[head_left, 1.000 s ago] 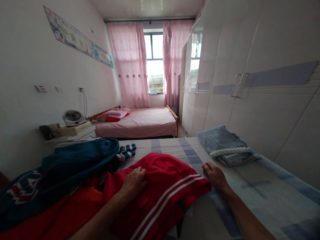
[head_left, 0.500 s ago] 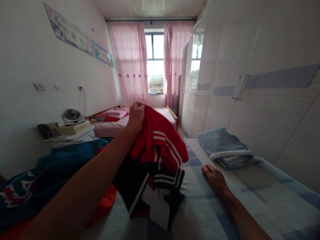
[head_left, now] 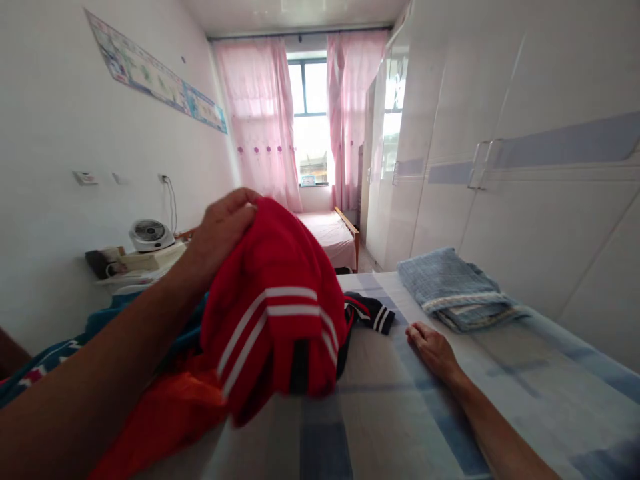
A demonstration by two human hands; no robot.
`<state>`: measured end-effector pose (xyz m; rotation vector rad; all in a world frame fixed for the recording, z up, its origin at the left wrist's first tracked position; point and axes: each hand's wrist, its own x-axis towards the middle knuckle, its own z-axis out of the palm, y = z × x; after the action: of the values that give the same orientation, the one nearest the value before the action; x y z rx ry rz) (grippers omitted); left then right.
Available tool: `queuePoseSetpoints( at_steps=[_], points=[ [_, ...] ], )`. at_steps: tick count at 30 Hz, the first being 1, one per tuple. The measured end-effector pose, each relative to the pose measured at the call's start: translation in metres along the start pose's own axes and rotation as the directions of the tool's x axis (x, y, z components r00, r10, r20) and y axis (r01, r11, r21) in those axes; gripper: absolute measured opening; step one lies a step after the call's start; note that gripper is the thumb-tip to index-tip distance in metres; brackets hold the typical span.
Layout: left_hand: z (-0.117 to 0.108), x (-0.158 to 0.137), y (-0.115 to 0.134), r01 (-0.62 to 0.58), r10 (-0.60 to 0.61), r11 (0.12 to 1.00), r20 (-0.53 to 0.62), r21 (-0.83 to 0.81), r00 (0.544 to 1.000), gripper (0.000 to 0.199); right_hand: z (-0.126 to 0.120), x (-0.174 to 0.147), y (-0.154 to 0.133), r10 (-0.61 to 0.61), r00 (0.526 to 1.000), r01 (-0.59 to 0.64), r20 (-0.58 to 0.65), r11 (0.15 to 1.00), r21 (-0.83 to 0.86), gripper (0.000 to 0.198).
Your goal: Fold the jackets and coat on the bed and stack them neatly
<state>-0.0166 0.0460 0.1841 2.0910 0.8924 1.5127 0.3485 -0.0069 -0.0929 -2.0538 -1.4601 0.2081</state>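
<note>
My left hand point(head_left: 227, 220) is raised over the bed, closed on the top of a red jacket point(head_left: 280, 253) with white stripes. The jacket hangs bunched below the fingers, slightly blurred. Behind it, a black sleeve point(head_left: 373, 313) with a white-striped cuff lies on the bedsheet point(head_left: 390, 413); whether it belongs to the same jacket is hidden. My right hand point(head_left: 433, 347) rests on the sheet with its fingers curled in, nothing visible in them. Just beyond it lies a folded blue cloth point(head_left: 450, 287).
At the left are a teal garment point(head_left: 110, 317) and an orange-red cloth point(head_left: 170, 413). A small fan point(head_left: 151, 233) stands by the wall. White wardrobe doors point(head_left: 540, 247) line the right side. A second bed point(head_left: 327, 237) is under the window with pink curtains point(head_left: 263, 120).
My left hand has moved left and nearer with the red jacket, which has swung left. A dark striped sleeve now shows stretched out on the sheet. My right hand has barely moved.
</note>
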Motion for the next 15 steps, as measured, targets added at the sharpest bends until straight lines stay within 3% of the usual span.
queuePoseSetpoints(
  at_steps=[2, 5, 7, 8, 11, 13, 15],
  points=[
    [-0.008, -0.004, -0.011, 0.0, -0.022, 0.985, 0.123, 0.174, 0.992, 0.01, 0.001, 0.0, 0.001, 0.001, 1.0, -0.001, 0.001, 1.0, -0.002, 0.031],
    [-0.008, -0.018, -0.045, 0.016, -0.101, 0.932, 0.217, 0.363, 0.971, 0.021, 0.001, 0.0, 0.001, 0.003, 1.0, -0.003, 0.001, 1.0, -0.004, 0.032],
    [0.0, -0.035, -0.078, -0.013, -0.222, 0.843, 0.371, 0.538, 0.901, 0.032, 0.001, 0.0, 0.0, 0.007, 1.0, -0.007, -0.001, 1.0, -0.005, 0.033],
    [0.005, -0.046, -0.096, -0.056, -0.318, 0.764, 0.45, 0.643, 0.834, 0.039, 0.0, 0.0, 0.0, 0.009, 1.0, -0.009, -0.001, 1.0, -0.005, 0.033],
    [0.025, -0.08, -0.141, -0.073, -0.464, 0.656, 0.478, 0.751, 0.746, 0.042, 0.0, -0.001, -0.001, 0.013, 1.0, -0.013, -0.002, 1.0, -0.005, 0.032],
    [0.036, -0.096, -0.158, -0.066, -0.485, 0.636, 0.464, 0.769, 0.741, 0.028, -0.001, -0.001, -0.001, 0.014, 1.0, -0.014, -0.003, 1.0, -0.004, 0.032],
    [0.042, -0.099, -0.16, -0.072, -0.458, 0.633, 0.448, 0.771, 0.768, 0.015, -0.001, -0.002, -0.002, 0.013, 1.0, -0.013, -0.007, 1.0, -0.003, 0.032]
  ],
)
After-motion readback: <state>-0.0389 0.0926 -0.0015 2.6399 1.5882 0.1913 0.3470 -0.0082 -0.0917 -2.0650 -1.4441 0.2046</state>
